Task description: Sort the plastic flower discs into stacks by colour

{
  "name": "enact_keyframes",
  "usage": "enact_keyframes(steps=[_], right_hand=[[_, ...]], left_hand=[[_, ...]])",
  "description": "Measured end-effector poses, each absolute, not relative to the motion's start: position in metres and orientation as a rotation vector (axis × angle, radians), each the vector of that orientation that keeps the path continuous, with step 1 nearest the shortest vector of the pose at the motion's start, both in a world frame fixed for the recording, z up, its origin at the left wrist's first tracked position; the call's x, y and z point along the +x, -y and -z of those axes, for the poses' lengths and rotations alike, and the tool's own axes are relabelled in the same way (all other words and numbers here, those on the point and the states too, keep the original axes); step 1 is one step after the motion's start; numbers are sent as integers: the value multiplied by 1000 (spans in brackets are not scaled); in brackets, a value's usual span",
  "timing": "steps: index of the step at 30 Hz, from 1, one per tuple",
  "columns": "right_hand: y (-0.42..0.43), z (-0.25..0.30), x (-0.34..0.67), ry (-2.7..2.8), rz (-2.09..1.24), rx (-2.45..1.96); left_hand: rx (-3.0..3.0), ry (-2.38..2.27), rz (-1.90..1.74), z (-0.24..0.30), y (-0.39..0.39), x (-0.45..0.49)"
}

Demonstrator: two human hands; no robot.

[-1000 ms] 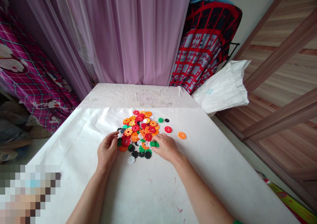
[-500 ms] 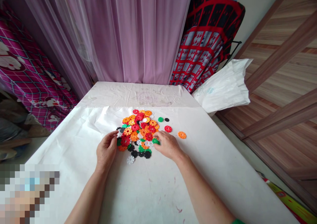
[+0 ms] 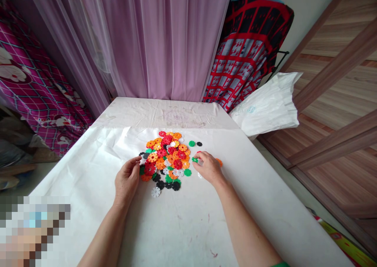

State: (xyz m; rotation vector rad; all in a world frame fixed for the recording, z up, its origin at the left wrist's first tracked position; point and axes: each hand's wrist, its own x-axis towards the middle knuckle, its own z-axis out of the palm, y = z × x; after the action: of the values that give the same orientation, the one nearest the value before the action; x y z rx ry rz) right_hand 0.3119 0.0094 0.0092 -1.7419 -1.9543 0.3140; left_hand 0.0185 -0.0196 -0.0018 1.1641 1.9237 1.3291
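A pile of plastic snowflake discs [image 3: 166, 157] in orange, red, green, black and white lies on the white-covered table [image 3: 182, 220]. My left hand [image 3: 126, 180] rests at the pile's left edge, fingers curled against the discs there. To the right of the pile, my right hand [image 3: 207, 166] pinches a green disc [image 3: 194, 159] between its fingertips. It covers a red disc and most of an orange disc [image 3: 219, 162]. A green disc [image 3: 191, 143] and a black disc [image 3: 199, 144] lie apart, just beyond the hand.
Purple curtains [image 3: 153, 43] hang behind the table. A red and black patterned cloth [image 3: 250, 46] and a white plastic bag [image 3: 268, 105] sit at the back right. A pink patterned cover [image 3: 35, 90] is on the left; wooden flooring is on the right.
My right hand lifted a green disc off the pile's lower right edge and moved it right and away, over the loose red disc. My left hand stayed put.
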Motion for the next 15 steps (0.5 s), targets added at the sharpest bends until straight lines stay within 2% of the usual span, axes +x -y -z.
enact_keyframes(steps=[15], right_hand=[[-79, -4, 310, 1788, -160, -1854]], left_hand=[[1137, -1898, -1329, 4, 20, 17]])
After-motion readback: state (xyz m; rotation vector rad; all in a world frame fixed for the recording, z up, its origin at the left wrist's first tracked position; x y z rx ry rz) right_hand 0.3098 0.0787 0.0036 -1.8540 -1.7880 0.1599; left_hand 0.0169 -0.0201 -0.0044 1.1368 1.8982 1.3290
